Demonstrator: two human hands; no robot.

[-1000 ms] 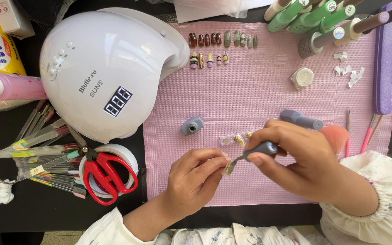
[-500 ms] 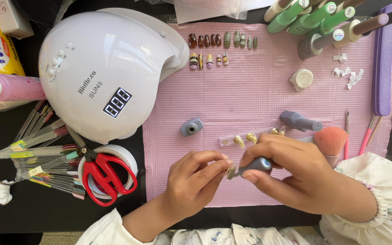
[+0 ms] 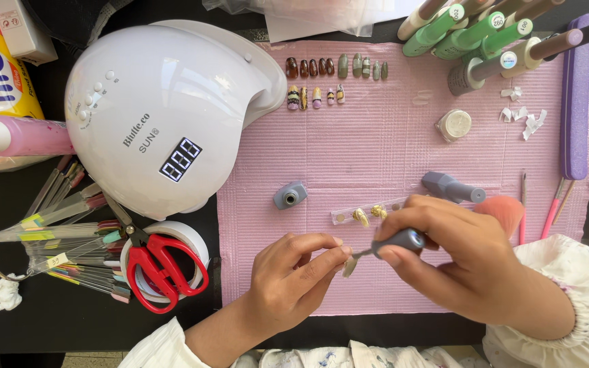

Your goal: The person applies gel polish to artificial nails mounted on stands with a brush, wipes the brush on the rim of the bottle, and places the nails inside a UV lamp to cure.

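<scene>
My left hand (image 3: 293, 276) pinches a nail tip (image 3: 350, 266); my right hand (image 3: 455, 255), at its 3 o'clock, pinches the grey brush (image 3: 393, 243) touching it.

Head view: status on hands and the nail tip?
Left hand pinches small nail tip. Right hand holds grey-capped brush, bristles on the tip. Clear strip just behind; nothing blocking.

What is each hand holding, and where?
Right hand grips a grey brush by its handle; left hand pinches a nail tip at its edge.
</scene>
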